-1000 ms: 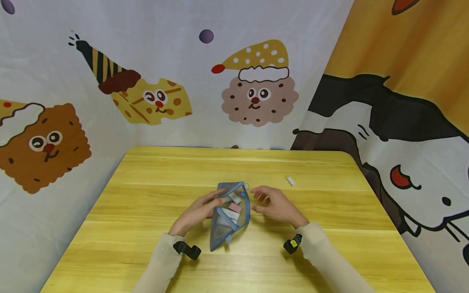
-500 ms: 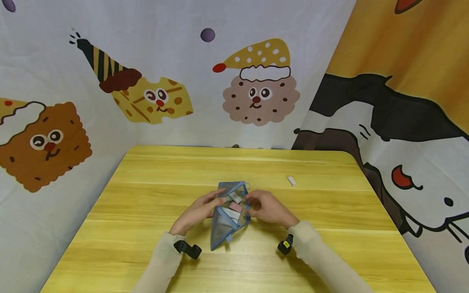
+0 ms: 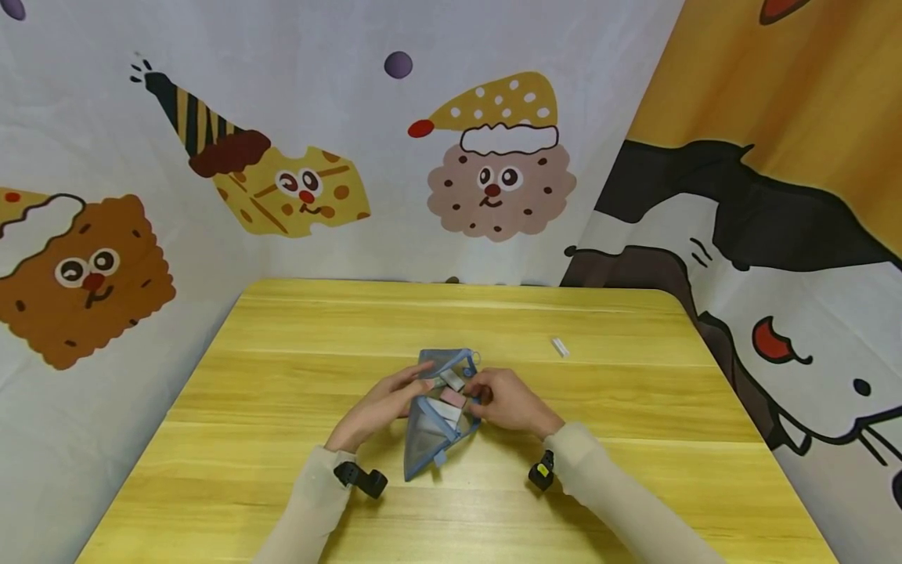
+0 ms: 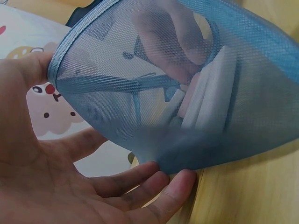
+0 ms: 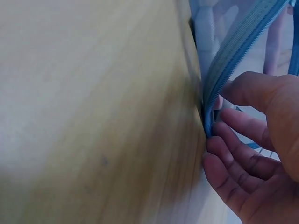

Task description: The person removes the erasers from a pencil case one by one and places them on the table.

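Mesh pouch (image 3: 425, 450) | on wooden table (image 3: 282, 337) | left hand (image 3: 384, 403): holds its side between thumb and fingers | right hand (image 3: 513, 401): fingers bent into opening by pink block (image 3: 452, 397); cannot tell if gripping

A left hand (image 3: 380, 401) holds a translucent blue pouch (image 3: 426, 448); opposite that grip, a right hand (image 3: 510, 401) dips in beside a pink rectangular block (image 3: 452, 399); beyond lies a slim white bar (image 3: 560, 347).
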{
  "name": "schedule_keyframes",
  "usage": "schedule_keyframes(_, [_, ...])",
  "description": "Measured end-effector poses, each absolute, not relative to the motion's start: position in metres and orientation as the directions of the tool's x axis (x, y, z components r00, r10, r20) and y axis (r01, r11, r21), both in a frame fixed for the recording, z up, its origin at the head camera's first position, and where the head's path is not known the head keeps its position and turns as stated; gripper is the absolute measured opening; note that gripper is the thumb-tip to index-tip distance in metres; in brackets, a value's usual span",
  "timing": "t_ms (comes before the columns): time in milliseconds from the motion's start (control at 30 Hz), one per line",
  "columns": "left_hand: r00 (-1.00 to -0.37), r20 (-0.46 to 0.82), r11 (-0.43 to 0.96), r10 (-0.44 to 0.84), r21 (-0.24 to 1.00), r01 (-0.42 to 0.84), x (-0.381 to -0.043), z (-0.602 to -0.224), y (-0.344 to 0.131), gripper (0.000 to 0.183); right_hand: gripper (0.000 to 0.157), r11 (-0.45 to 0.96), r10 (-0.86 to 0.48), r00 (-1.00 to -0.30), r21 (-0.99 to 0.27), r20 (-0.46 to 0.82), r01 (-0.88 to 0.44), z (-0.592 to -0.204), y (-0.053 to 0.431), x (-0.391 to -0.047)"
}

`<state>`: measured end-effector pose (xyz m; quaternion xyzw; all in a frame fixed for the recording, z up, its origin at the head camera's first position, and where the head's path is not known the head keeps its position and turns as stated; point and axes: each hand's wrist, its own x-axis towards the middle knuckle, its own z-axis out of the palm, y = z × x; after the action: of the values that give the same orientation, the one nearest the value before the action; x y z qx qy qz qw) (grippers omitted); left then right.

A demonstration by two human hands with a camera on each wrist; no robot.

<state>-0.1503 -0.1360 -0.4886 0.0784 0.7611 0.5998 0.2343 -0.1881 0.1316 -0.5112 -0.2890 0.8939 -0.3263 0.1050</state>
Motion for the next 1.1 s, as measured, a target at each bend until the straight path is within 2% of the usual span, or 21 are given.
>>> schedule_keyframes(633, [-0.878, -0.267, 0.270, 0.397, 0.949, -0.166, -0.1503, -0.4888, -0.1358, 0.063, 0.010, 0.635, -0.563, -0.825, -0.610, 0.056, -0.474, -0.5182, 0.1270, -0.1890])
schedule_keyframes(1100, [-0.877, -0.271, 0.276, 0.398, 0.947, -0.167, -0.1515, -0.4896, -0.1357, 0.061, 0.014, 0.622, -0.573, -0.812, -0.589, 0.107, -0.517, -0.5210, 0.1231, -0.1901])
